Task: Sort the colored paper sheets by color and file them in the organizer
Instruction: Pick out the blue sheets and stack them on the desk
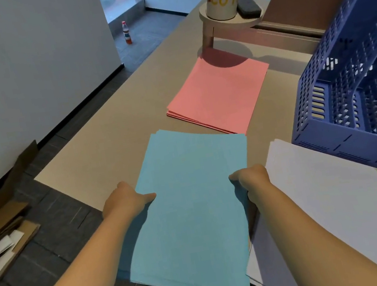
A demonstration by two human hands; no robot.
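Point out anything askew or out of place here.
The pink stack lies fanned, its near-left edges uneven. The blue stack, gripped by the left hand and right hand, also has staggered edges. A bottle stands on the floor.

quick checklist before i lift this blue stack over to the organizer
1. Left hand grips the blue stack at its edge: ok.
2. Right hand grips the opposite edge: ok.
3. Blue sheets squared up: not ok, corners fanned.
4. Pink stack lies apart from the blue: ok.
5. White stack free of the blue: cannot tell, edges overlap.
6. Organizer compartments free: cannot tell.
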